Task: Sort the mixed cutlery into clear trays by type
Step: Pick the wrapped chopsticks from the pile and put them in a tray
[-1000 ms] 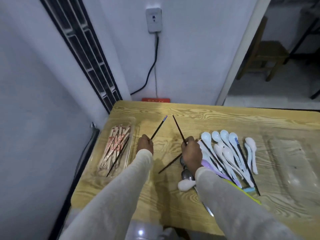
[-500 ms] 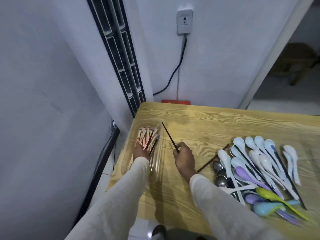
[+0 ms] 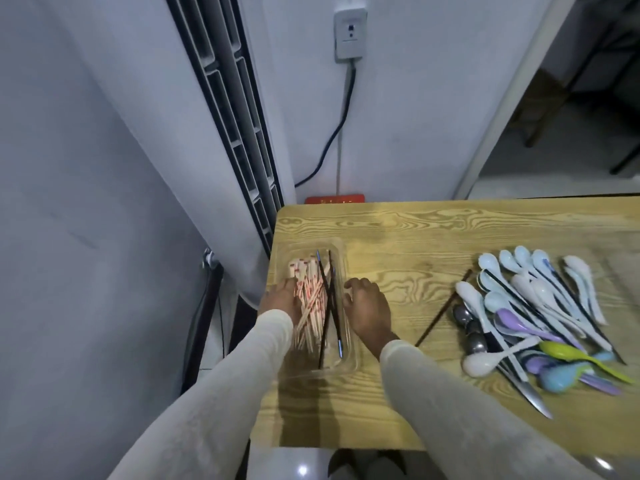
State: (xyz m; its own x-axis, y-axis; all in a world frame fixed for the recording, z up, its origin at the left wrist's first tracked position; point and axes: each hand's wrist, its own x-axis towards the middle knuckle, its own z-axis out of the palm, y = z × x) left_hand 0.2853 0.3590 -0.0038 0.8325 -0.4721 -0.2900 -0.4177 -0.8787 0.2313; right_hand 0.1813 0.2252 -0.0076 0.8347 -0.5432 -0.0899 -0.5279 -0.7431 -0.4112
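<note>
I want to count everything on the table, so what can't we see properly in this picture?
Head view only:
Spoon pile: spoons overlap, so the lower ones are partly hidden; no sure count.
Knife: its handle lies under the spoons.
Wrapped chopsticks: the left hand covers some in the clear tray.
Table: its right end is cut off by the picture edge.

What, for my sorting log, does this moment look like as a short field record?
tray: clear tray at the left end of the table, holding wrapped chopsticks and dark chopsticks
left: left hand rests on the wrapped chopsticks
right: right hand beside the tray's right rim, holds nothing
unsorted: spoon pile, knife, one loose chopstick on the table
</note>
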